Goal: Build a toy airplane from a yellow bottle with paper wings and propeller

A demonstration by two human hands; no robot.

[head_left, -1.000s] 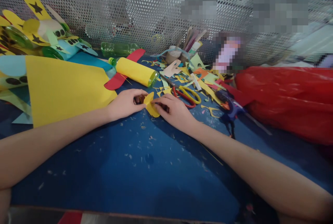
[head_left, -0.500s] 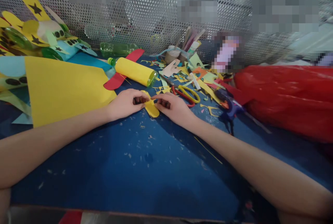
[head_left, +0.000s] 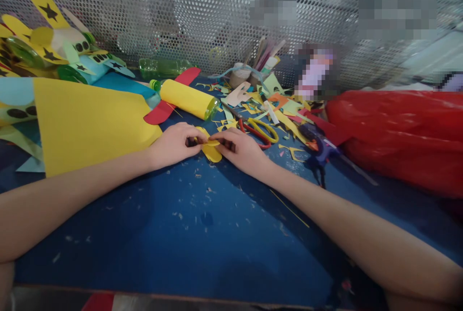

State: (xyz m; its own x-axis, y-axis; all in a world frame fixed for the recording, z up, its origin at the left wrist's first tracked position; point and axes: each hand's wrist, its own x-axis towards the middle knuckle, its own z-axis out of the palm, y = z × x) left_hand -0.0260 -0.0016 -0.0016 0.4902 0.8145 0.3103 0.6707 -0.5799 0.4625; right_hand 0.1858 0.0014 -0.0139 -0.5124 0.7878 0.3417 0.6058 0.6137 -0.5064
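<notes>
A small yellow foam cut-out (head_left: 211, 151) lies folded on the blue table (head_left: 202, 234) between my two hands. My left hand (head_left: 173, 144) pinches its left side with curled fingers. My right hand (head_left: 240, 149) pinches its right side, thumb and forefinger pressed on the upper fold. Just beyond the hands a plastic bottle wrapped in yellow foam (head_left: 186, 99) rests across a red wing shape (head_left: 170, 101).
A large yellow foam sheet (head_left: 90, 123) lies at the left, with bottle-and-foam aeroplanes (head_left: 54, 46) behind it. Scissors (head_left: 258, 130), a glue gun (head_left: 320, 149) and several paper scraps sit to the right. A red plastic bag (head_left: 398, 132) fills the far right. Perforated metal mesh backs the table.
The yellow cut-out stood partly upright between my fingers a second ago; now it is folded flatter and lower. My hands have drawn slightly closer together.
</notes>
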